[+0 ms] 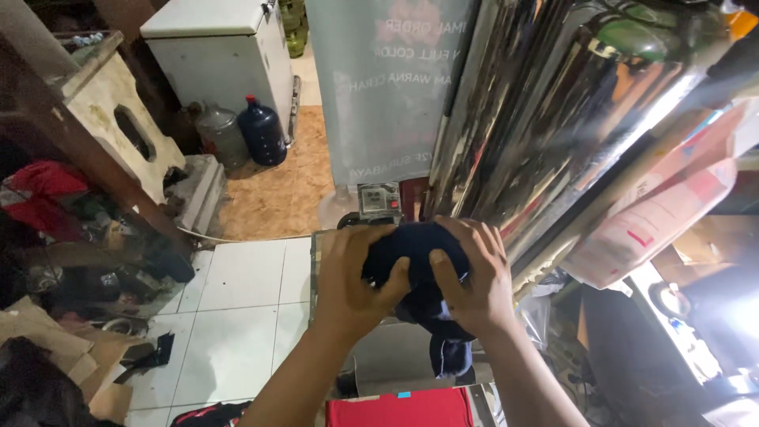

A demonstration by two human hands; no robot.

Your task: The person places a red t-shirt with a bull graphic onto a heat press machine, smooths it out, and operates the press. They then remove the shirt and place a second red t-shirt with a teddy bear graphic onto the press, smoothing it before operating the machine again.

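Grey-blue banner [391, 87], pink packets [656, 217] right.

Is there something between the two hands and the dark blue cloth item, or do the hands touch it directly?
Nothing visible stands between them. The left hand and the right hand both press directly on the dark blue cloth item, with thumbs on its front.

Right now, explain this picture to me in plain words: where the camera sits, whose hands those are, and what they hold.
There is one picture, taken from a camera worn on a person's head, looking down at their own bare arms. The left hand and right hand together grip a dark navy piece of cloth, thumbs pressed on top; part of it hangs down below. Behind stand shiny rolled sheets. Below is a white tiled floor, with a white chest freezer, a grey gas cylinder and a dark blue water jug farther off. A red item lies at the bottom edge.
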